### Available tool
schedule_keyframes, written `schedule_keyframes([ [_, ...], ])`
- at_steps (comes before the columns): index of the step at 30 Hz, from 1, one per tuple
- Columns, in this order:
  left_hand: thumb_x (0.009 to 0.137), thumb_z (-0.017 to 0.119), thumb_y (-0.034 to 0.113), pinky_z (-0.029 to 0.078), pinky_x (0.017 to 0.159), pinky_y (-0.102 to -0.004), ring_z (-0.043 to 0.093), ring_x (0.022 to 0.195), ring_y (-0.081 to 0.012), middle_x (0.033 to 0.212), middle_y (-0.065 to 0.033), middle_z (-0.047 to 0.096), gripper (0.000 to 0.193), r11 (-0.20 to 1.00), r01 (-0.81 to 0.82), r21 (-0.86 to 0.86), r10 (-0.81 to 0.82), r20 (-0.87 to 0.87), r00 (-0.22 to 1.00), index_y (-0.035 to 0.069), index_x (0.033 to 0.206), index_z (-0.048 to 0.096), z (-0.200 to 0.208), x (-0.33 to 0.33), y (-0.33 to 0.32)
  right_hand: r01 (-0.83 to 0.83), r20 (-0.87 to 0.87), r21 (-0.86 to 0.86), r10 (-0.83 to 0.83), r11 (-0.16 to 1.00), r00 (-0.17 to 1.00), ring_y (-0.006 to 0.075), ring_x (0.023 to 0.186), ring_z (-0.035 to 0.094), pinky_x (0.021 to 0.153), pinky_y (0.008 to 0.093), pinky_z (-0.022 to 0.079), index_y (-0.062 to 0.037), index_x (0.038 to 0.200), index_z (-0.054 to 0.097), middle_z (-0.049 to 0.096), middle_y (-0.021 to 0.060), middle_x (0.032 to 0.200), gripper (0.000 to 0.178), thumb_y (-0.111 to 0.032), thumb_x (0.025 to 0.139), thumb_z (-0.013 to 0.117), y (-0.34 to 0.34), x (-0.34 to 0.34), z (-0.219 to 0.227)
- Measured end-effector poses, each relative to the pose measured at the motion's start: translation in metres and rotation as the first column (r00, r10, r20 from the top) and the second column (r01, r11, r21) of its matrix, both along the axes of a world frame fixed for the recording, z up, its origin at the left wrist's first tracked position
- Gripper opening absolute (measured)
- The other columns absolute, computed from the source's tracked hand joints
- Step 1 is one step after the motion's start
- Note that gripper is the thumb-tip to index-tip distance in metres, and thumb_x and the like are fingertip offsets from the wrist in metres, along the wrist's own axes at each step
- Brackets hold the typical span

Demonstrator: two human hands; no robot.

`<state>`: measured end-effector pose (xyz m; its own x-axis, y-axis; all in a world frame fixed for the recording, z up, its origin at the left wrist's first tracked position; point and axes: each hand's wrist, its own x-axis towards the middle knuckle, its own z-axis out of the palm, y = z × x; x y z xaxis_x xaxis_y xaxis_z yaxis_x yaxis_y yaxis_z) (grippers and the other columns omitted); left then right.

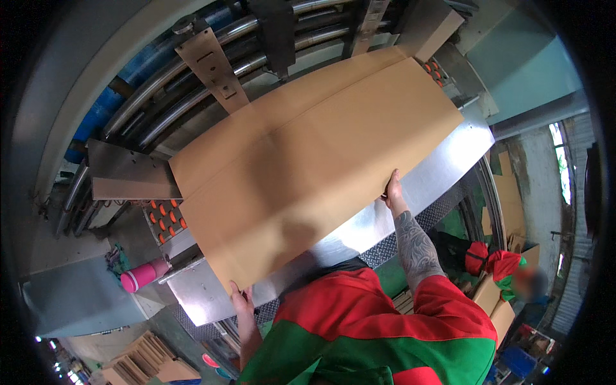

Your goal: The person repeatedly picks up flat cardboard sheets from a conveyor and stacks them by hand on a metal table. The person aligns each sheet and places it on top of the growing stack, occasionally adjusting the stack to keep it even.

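A large brown cardboard sheet (333, 147), with a crease running along its length, spans the metal feed table (436, 170) of a machine. Its far edge reaches in under the machine's metal guides. My left hand (242, 300) grips the near left corner, thumb on top and fingers hidden beneath. Farther right, my right hand (394, 192) holds the near edge the same way, its thumb over the board. The sheet's near edge overhangs part of the shiny table.
Metal guide plates (131, 170) and a bracket (215, 70) stand at the far side before steel rollers. Orange rollers (168, 218) show at the left. A pink bottle (144, 274) lies beside the table. Cardboard stacks (151, 359) stand on the floor; another person (507, 266) is at the right.
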<state>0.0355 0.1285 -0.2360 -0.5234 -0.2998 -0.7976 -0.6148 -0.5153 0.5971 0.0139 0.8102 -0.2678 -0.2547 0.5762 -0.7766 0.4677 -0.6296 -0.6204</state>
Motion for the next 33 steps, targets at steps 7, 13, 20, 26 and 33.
schedule_keyframes([
  [7, 0.113, 0.057, 0.046, 0.067, 0.096, -0.0410, 0.070, 0.125, -0.0241, 0.144, -0.0067, 0.068, 0.051, 0.992, 0.119, 0.037, -0.116, -0.076, 0.990, 0.012, 0.152, 0.056, -0.008, -0.154, -0.006, -0.297, -0.066, 0.016, 0.297, 0.955, 0.953, 0.0265, 0.105, 0.073, 0.082, 0.0438, 0.061, -0.0160, 0.150, 0.057, 0.073, 0.0115, 0.130, 0.076, -0.075, 0.109, 0.033, 0.022, -0.101, 0.013],
  [13, 0.115, 0.053, 0.049, 0.060, 0.102, -0.0409, 0.067, 0.127, -0.0215, 0.147, -0.0013, 0.066, 0.050, 0.989, 0.121, 0.088, -0.111, -0.106, 0.988, 0.020, 0.155, 0.054, -0.049, -0.247, -0.019, -0.359, -0.172, 0.016, 0.357, 0.933, 0.918, 0.0213, 0.107, 0.077, 0.082, 0.0391, 0.066, -0.0152, 0.148, 0.058, 0.076, 0.0077, 0.128, 0.065, -0.067, 0.112, 0.041, 0.026, -0.152, 0.013],
  [20, 0.103, 0.063, 0.065, 0.034, 0.127, -0.0536, 0.046, 0.150, -0.0286, 0.164, -0.0048, 0.050, 0.073, 0.970, 0.177, 0.166, -0.183, 0.021, 0.983, 0.019, 0.159, 0.051, -0.026, -0.243, -0.011, -0.440, 0.015, 0.051, 0.440, 0.897, 0.898, 0.0230, 0.098, 0.074, 0.085, 0.0391, 0.061, -0.0053, 0.134, 0.066, 0.075, 0.0112, 0.123, 0.060, -0.058, 0.107, 0.057, 0.062, -0.148, -0.010],
  [26, 0.098, 0.069, 0.067, 0.023, 0.132, -0.0584, 0.029, 0.161, -0.0305, 0.174, -0.0077, 0.035, 0.092, 0.960, 0.063, 0.274, 0.009, -0.252, 0.968, 0.021, 0.169, 0.036, -0.045, -0.240, 0.058, -0.062, -0.306, -0.117, 0.024, 0.991, 0.952, 0.0199, 0.127, 0.065, 0.103, 0.0454, 0.054, -0.0198, 0.149, 0.060, 0.068, 0.0017, 0.142, 0.049, -0.050, 0.110, 0.057, 0.049, -0.154, -0.046],
  [33, 0.097, 0.067, 0.071, 0.022, 0.132, -0.0598, 0.025, 0.163, -0.0319, 0.175, -0.0068, 0.032, 0.094, 0.982, 0.135, 0.129, -0.107, -0.205, 0.973, 0.024, 0.171, 0.032, -0.047, -0.237, 0.061, -0.089, -0.218, -0.054, 0.076, 0.995, 0.973, 0.0211, 0.111, 0.072, 0.097, 0.0433, 0.058, -0.0146, 0.136, 0.068, 0.076, 0.0028, 0.125, 0.044, -0.050, 0.110, 0.063, 0.046, -0.149, -0.063],
])
